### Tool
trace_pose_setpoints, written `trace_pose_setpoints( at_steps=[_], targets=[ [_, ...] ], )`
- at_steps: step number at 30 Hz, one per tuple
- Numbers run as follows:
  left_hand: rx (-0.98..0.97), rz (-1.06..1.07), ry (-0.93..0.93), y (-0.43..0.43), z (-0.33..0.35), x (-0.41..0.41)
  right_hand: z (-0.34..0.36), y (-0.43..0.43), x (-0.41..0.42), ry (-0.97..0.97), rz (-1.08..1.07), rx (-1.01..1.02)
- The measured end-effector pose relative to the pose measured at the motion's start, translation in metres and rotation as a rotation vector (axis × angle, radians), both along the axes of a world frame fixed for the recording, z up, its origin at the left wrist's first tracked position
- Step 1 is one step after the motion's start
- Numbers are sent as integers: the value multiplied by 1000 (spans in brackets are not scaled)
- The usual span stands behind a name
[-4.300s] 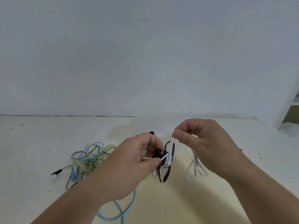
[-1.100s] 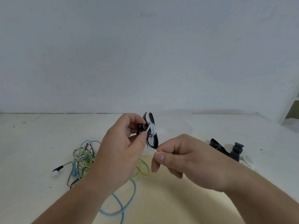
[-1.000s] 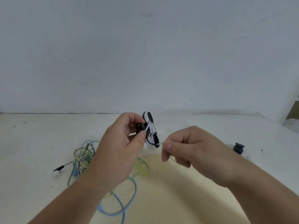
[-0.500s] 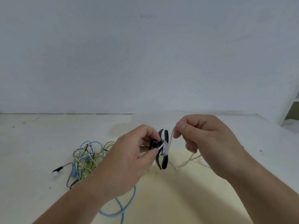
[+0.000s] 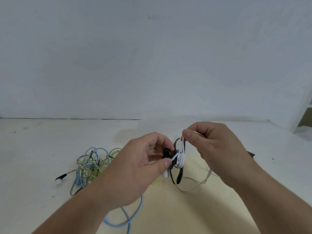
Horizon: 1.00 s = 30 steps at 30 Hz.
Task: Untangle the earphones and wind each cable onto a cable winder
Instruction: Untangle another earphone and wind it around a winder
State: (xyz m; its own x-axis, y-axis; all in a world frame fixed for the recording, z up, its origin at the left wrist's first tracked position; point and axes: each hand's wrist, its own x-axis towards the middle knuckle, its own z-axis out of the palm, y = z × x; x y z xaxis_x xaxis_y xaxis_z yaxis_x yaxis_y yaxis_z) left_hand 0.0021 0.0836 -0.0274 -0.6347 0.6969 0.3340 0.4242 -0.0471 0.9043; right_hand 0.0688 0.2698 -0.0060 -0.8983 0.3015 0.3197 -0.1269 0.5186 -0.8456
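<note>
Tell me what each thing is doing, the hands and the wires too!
left hand, holding the black cable winder off the table.
right hand, pinching the white cable above the winder.
black cable winder, lifted, white cable wrapped around its middle.
white cable, partly wound, the rest trailing loose down to the table.
coloured cables, in a tangle on the table, not wound.

You have no readable text, label, brand, number or sign anywhere in this view to go by.
</note>
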Motion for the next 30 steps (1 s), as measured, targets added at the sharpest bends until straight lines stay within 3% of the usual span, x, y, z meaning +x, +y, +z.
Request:
trace_pose_setpoints(
  at_steps=[5, 10, 14, 17, 23, 30],
  targets=[
    [132, 38, -33, 3, 0, 0, -10, -3, -4, -242, 165, 39],
    [336, 186, -186, 6, 1, -5, -16, -9, -3, -294, 358, 20],
    [302, 354, -115, 2, 0, -12, -13, -14, 2, -298, 542, -16],
    [246, 412, -70, 0, -2, -15, -6, -12, 5, -259, 518, 84],
    [79, 400, 78, 2, -6, -9, -1, -14, 8, -217, 534, 75],
    [-96, 302, 234, 0, -4, -1, 9, -6, 10, -12, 203, 71]
  ],
)
